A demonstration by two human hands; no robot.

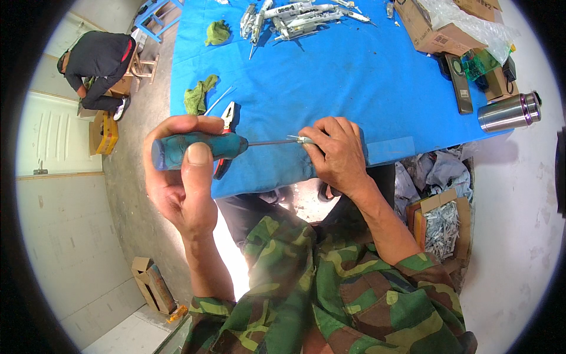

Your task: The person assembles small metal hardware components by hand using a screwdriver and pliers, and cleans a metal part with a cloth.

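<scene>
One teal screwdriver (230, 145) lies sideways in my left grip (197, 186), closed round it with the thumb pressed on top. My right grip (339, 150) pinches a small pale part (300, 139) between thumb and fingers, right by the screwdriver's tip; I cannot tell whether the two touch. Both are over the near side of the blue surface (283, 82). Pliers (229, 114) lie partly hidden beneath the screwdriver, near a green rag (200, 95); farther off is a pale pile (303, 20).
</scene>
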